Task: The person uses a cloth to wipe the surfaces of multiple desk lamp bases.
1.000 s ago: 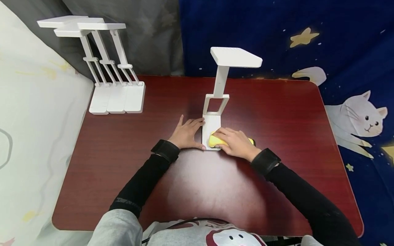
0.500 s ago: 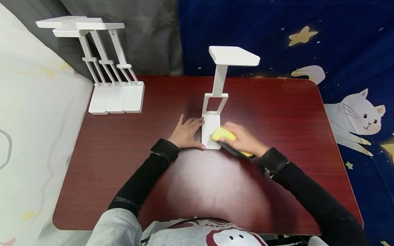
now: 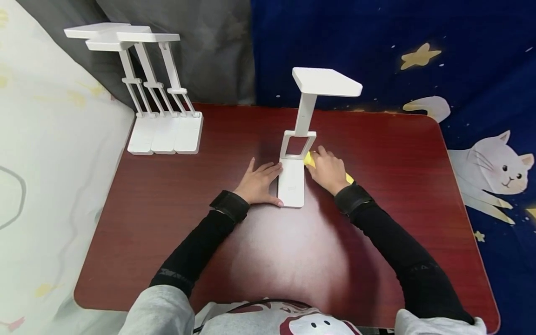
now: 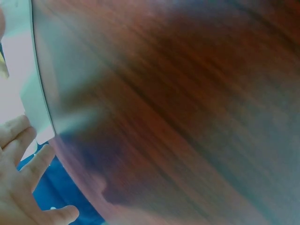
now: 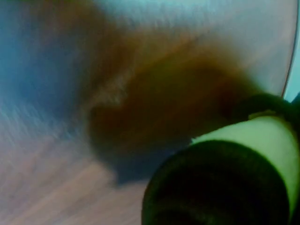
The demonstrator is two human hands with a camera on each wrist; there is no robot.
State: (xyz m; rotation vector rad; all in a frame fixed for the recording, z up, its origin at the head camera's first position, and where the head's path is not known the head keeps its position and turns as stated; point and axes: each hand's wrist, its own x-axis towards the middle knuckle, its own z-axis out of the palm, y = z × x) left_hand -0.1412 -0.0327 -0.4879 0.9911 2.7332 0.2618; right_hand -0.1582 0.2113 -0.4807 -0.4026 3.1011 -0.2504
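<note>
A white folding desk lamp (image 3: 291, 184) stands upright on the table, its flat head raised over a hinged arm. My left hand (image 3: 257, 185) touches the left edge of the lamp's base with fingers and thumb spread. In the left wrist view, that hand (image 4: 18, 183) lies by the white lamp edge (image 4: 40, 93). My right hand (image 3: 328, 171) grips a yellow-and-black tool (image 3: 309, 159) just right of the base, near the lower hinge. Fingers hide most of the tool; its exact kind cannot be told. In the right wrist view, its dark rounded end (image 5: 215, 183) fills the bottom.
Three similar white lamps (image 3: 165, 132) stand side by side at the table's back left. The reddish-brown table (image 3: 201, 274) has rounded corners. Behind it hang a grey curtain (image 3: 213, 51) and a blue one (image 3: 360, 37) with stars and a cat.
My right hand has lifted the tool off the front of the lamp base, swung out to the right, then moved back toward the hinge. The left hand has stayed at the base edge.
</note>
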